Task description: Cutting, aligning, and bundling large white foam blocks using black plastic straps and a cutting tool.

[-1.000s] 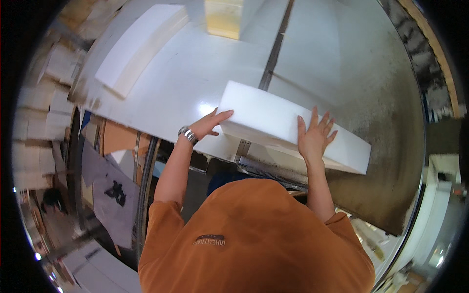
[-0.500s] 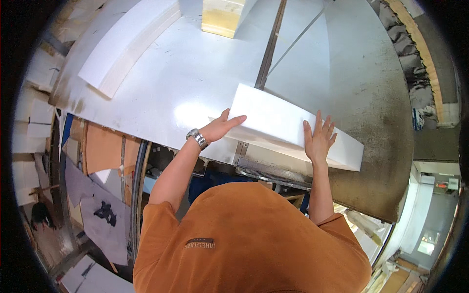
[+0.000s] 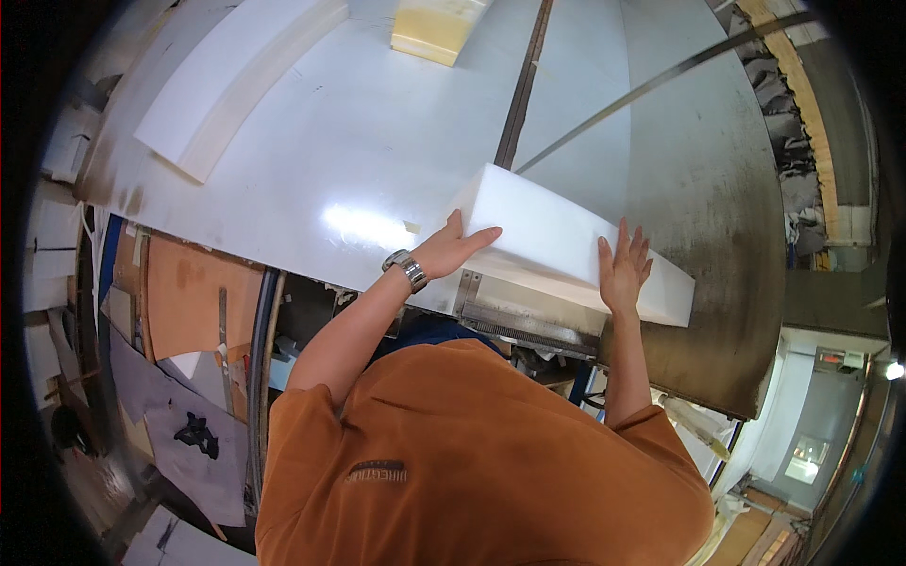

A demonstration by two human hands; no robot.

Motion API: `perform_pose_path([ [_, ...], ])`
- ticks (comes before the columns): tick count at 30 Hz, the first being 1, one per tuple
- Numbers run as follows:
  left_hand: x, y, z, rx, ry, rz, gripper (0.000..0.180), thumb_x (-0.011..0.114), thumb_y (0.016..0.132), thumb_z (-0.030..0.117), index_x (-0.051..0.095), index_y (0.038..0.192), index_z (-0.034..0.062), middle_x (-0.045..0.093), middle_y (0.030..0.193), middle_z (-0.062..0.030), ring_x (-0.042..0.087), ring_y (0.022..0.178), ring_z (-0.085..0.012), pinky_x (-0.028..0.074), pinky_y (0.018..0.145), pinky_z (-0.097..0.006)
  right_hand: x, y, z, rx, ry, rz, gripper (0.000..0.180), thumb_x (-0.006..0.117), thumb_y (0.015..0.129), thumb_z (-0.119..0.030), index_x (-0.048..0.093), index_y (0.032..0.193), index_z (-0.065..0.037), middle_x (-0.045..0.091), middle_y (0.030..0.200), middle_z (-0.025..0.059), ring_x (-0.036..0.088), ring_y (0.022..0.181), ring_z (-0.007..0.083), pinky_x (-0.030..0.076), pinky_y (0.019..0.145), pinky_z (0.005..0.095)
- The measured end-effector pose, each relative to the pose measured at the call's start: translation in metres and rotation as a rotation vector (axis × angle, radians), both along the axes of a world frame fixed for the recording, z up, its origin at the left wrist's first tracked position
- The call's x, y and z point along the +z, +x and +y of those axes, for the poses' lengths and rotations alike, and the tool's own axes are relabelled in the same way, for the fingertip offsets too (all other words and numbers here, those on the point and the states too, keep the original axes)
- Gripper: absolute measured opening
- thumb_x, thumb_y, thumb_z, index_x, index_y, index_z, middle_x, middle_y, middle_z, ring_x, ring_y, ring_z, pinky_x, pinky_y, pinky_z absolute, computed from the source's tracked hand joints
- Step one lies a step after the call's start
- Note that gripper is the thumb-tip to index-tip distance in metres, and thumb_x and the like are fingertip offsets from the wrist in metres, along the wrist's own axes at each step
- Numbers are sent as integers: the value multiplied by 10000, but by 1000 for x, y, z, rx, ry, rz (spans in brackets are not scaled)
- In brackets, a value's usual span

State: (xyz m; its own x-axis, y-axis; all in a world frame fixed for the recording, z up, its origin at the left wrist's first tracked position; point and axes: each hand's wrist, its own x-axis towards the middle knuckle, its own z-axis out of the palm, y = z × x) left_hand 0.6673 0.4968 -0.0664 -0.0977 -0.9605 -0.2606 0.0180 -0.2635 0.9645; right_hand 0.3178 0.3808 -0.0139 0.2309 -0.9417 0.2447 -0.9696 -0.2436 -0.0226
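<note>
A long white foam block (image 3: 552,222) lies at a slant over the near part of the pale, smooth table (image 3: 368,141). My left hand (image 3: 451,249) grips its left end, the thumb lying over the upper edge and the other fingers against the end, partly hidden. Further right, my right hand (image 3: 622,274) rests flat against the block with fingers stretched out. Behind the block's left corner, a dark slot (image 3: 522,94) runs away across the table. A thin metal strip (image 3: 651,85) reaches from near that corner to the upper right.
A curved white foam piece (image 3: 236,80) lies at the far left of the table, and a yellowish block (image 3: 436,30) at the far edge of view. Below the block is a ridged metal part (image 3: 528,325). Brown boards (image 3: 203,292) and grey sheets (image 3: 193,443) stand at left.
The foam block has slid a little to the right along with my hands, its left end most visibly. The thin strip now slants further right and looks wider. The view has shifted slightly.
</note>
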Motion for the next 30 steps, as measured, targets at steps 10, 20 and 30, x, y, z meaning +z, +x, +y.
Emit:
perform_pose_path([
  [10,-13,-2,2,14,-59,-60,1135,631,909,728,289,1491,-185,534,1427,-380,579,1332,-383,453,1116,-398,-4,-1,8,-13,-74,17,751,395,1056,-653,301,1664,-221,266,1687,259,193,1565,500,118,1243,666],
  [20,-14,-5,4,32,-72,-82,1177,635,865,764,330,1469,-199,562,1386,-397,618,1289,-395,470,1094,-400,-11,-12,12,-25,-124,11,774,372,1047,-688,277,1672,-241,251,1696,251,188,1568,498,119,1241,671],
  [30,-66,-16,16,319,-202,-41,1229,607,827,841,372,1528,-141,418,1552,-391,450,1464,-417,393,1178,-443,-19,-23,10,-33,-120,40,805,350,1024,-746,241,1680,-293,229,1715,216,168,1584,469,132,1242,671],
])
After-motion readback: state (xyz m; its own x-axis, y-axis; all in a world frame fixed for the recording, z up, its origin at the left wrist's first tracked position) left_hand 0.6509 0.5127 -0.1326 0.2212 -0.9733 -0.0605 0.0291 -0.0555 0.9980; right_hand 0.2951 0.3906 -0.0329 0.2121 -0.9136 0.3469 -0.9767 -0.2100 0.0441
